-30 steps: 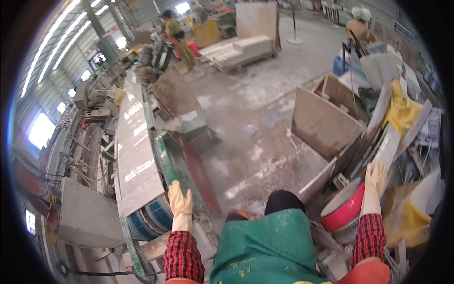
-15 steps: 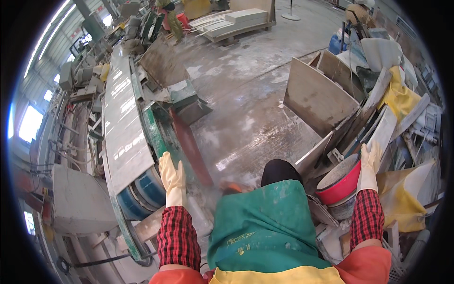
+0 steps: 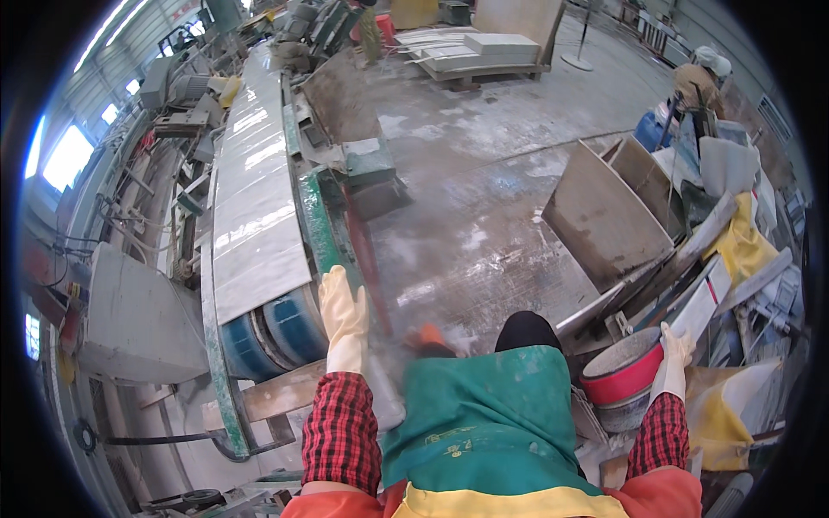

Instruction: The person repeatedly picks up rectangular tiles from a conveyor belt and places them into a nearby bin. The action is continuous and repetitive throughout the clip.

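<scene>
My left hand (image 3: 342, 309), in a pale yellow rubber glove, rests flat on the green side rail (image 3: 316, 226) at the near end of a long conveyor belt (image 3: 253, 198). Its fingers are together and hold nothing. My right hand (image 3: 675, 350), gloved the same way, hangs by my side, touching the rim of a red and grey bucket (image 3: 623, 380); its fingers point up toward a white slab (image 3: 704, 302). I wear a green apron (image 3: 479, 423) and red checked sleeves.
Grey stone slabs (image 3: 596, 216) lean in a rack on the right, with yellow sacks (image 3: 743, 246) behind. A pallet of cut slabs (image 3: 479, 52) lies far ahead. Another person (image 3: 699, 82) bends at the far right. Wet concrete floor (image 3: 466, 173) stretches ahead. Machinery (image 3: 129, 311) stands left.
The view has tilted down and moved nearer the conveyor end. My left hand stays on the green rail; my right hand has dropped lower beside the bucket.
</scene>
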